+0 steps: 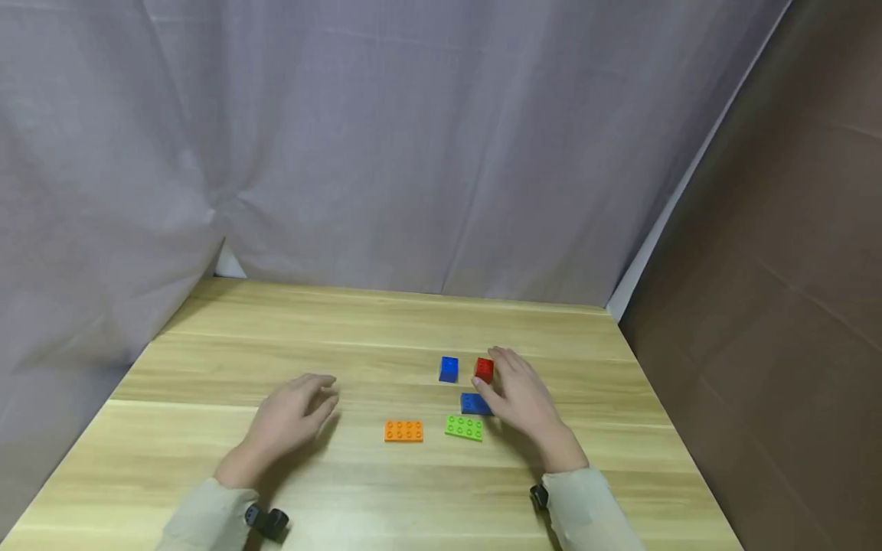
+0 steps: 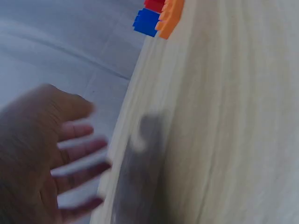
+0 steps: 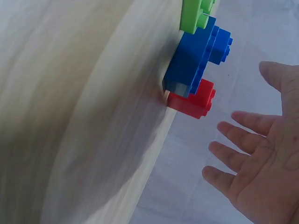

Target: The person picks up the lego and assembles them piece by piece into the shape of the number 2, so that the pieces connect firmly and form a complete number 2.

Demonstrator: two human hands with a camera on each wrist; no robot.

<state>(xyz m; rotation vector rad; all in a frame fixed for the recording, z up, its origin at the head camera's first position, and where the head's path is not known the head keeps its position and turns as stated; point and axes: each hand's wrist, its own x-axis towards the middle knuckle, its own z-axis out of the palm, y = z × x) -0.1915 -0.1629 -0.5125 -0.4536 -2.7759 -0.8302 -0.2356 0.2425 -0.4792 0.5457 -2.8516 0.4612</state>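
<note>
Grey curtain (image 1: 358,153) behind wooden table (image 1: 331,321)

Left hand (image 2: 39,140) in frame, fingers (image 2: 84,150) extended and spread, a bit motion-blurred. Pale wood-grain surface (image 2: 243,130) to the right of the fingers, hand's dark shadow (image 2: 140,182) on it just beside them. Bricks well apart from the fingers, up and to the right: orange brick (image 2: 172,18) overlapping blue brick (image 2: 146,22) in view, red brick (image 2: 154,4) above that, cut by frame edge. Greyish fabric (image 2: 60,56) behind the fingers.
</note>
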